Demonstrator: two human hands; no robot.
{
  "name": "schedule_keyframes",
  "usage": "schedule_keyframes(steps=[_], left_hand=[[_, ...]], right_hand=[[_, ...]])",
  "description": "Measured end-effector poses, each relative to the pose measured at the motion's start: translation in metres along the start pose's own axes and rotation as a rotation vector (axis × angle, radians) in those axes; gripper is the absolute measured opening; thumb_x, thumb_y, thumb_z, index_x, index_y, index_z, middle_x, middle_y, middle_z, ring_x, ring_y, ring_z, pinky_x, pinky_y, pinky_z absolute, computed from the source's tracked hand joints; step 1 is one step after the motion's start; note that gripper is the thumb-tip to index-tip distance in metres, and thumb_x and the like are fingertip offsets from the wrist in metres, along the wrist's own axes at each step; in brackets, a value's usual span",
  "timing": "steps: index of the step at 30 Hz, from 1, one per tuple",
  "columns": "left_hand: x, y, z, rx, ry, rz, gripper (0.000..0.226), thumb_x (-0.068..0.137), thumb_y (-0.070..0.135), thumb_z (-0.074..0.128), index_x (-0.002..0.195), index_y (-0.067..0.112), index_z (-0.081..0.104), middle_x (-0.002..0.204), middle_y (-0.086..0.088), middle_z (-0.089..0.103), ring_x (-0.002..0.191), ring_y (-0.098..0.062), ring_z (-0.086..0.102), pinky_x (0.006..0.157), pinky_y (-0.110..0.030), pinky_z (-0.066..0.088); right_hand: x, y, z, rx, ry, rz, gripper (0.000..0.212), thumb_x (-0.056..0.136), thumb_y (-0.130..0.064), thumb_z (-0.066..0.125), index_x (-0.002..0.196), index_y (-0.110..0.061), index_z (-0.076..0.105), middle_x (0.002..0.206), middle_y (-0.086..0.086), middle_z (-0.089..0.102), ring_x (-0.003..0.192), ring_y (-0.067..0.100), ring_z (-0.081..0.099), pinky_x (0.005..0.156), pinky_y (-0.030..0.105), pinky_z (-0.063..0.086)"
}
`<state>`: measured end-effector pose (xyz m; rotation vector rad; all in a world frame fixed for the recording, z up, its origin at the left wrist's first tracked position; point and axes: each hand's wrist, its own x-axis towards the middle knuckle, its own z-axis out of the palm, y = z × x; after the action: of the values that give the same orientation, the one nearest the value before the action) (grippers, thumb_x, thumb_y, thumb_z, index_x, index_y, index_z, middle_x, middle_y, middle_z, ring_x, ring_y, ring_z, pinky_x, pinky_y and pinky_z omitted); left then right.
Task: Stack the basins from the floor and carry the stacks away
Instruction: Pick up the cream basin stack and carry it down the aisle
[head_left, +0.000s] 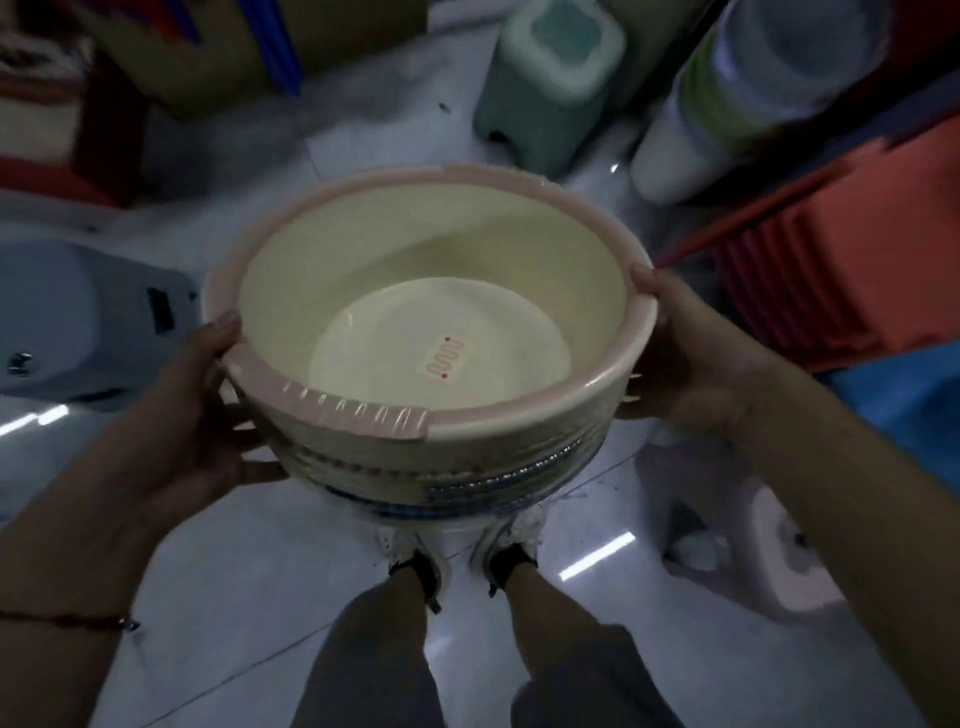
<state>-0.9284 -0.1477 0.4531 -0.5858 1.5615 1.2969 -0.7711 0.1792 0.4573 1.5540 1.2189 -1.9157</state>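
Note:
A stack of nested cream basins (363, 270) with pink rim sections hangs above the white tiled floor, in front of my legs. A small sticker with red marks lies on the top basin's bottom. My left hand (197, 410) grips the stack's left side, thumb on the rim and fingers curled under it. My right hand (685, 358) grips the right side the same way. Blue rims of lower basins show at the stack's underside.
A green stool (545, 88) stands ahead. Wrapped white and green stacks (727, 104) lean at the right. Orange-red plastic goods (852, 249) sit on the right. A pink stool (769, 540) is near my right foot. A grey-blue item (67, 317) lies left.

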Motion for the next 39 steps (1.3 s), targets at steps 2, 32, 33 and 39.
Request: schedule_keyframes(steps=[2,32,33,39], left_hand=[[-0.064,0.033,0.006,0.011,-0.013,0.049,0.099,0.048,0.077,0.074,0.137,0.038,0.053,0.13,-0.009,0.062,0.114,-0.036,0.059,0.076,-0.057,0.052],[-0.407,0.016,0.239,1.033,-0.927,0.354,0.071,0.074,0.072,0.06,0.12,0.018,0.065,0.096,-0.019,0.075,0.101,-0.039,0.066,0.086,-0.051,0.052],[-0.415,0.0,0.246,1.062,-0.955,0.354,0.07,0.074,0.072,0.061,0.119,0.019,0.065,0.093,-0.019,0.075,0.1,-0.039,0.066,0.086,-0.052,0.052],[-0.476,-0.106,0.278,1.176,-1.084,0.244,0.072,0.058,0.058,0.075,0.114,0.013,0.068,0.096,-0.017,0.068,0.092,-0.034,0.064,0.091,-0.05,0.05]], right_hand=[[-0.084,-0.027,-0.003,0.017,0.017,-0.056,0.055,0.069,-0.067,0.059,0.092,-0.02,0.073,0.09,0.011,0.066,0.083,0.028,0.06,0.073,0.038,0.051],[-0.548,0.33,0.007,1.255,0.709,-0.41,0.082,0.067,-0.075,0.064,0.118,-0.011,0.06,0.116,0.024,0.06,0.108,0.04,0.057,0.08,0.044,0.051],[-0.553,0.348,0.008,1.292,0.728,-0.415,0.08,0.069,-0.075,0.063,0.115,-0.01,0.061,0.115,0.024,0.061,0.109,0.04,0.057,0.087,0.046,0.05],[-0.598,0.461,0.006,1.437,0.82,-0.384,0.085,0.065,-0.078,0.065,0.118,-0.011,0.061,0.108,0.022,0.064,0.104,0.039,0.059,0.088,0.044,0.049]])
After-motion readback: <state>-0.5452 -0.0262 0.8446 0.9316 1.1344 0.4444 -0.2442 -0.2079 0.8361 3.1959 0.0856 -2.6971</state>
